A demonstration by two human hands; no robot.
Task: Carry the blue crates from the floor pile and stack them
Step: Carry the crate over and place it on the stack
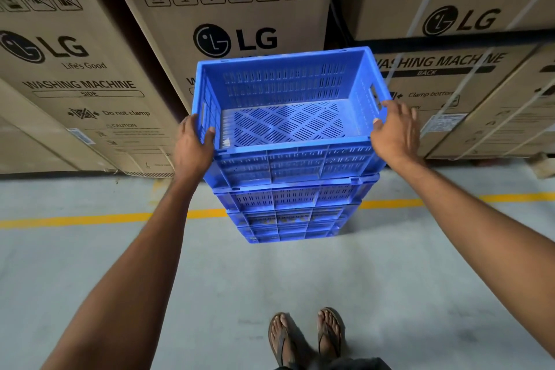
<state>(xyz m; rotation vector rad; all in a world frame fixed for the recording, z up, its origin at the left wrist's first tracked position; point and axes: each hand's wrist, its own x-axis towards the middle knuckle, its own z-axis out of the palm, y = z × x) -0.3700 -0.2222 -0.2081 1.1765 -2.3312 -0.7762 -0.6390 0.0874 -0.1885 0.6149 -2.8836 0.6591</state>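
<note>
A stack of several blue slotted crates (285, 216) stands on the grey floor in front of me. The top blue crate (288, 162) sits on the stack, empty, its open side up. My left hand (192, 147) grips its left rim, thumb inside the wall and fingers outside. My right hand (393, 132) lies against the right rim near the handle slot, thumb on the rim and fingers loosely spread on the outer wall. The floor pile of crates is out of view.
Tall cardboard washing machine cartons (228, 24) form a wall right behind the stack. A yellow floor line (90, 219) runs left to right under it. My sandalled feet (306, 336) stand on bare concrete. A wooden block (542, 167) lies at far right.
</note>
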